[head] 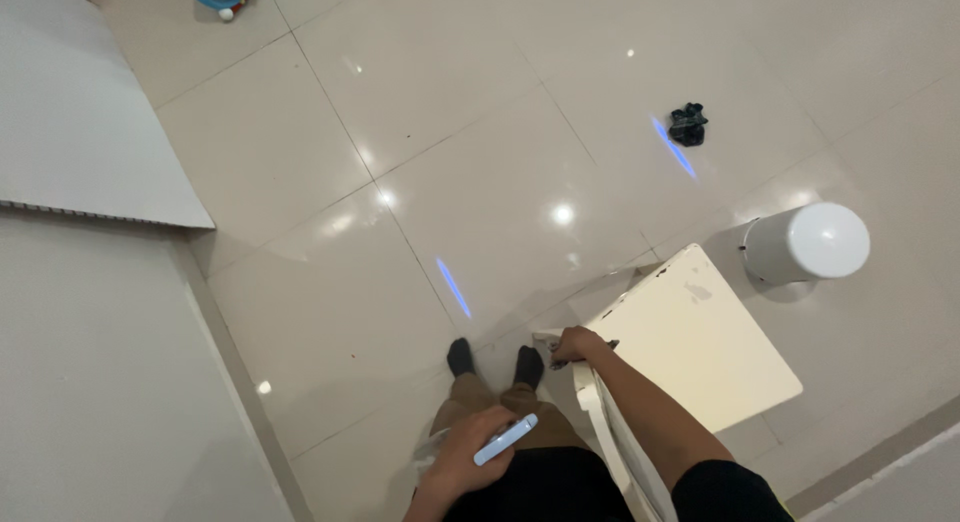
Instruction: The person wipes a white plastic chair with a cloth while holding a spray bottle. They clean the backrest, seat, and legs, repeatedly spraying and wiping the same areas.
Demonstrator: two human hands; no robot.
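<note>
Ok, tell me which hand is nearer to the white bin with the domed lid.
Right. The right hand grips the white chair that stands beside the white bin; the left hand holds a light blue phone over the lap, farther away.

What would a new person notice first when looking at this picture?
Probably the person's own hands at the bottom: the left hand holds a light blue phone, while the right hand grips the back of a white chair. Next comes the white cylindrical bin at the right on the glossy tiled floor, and a small dark crumpled thing lying farther away.
</note>
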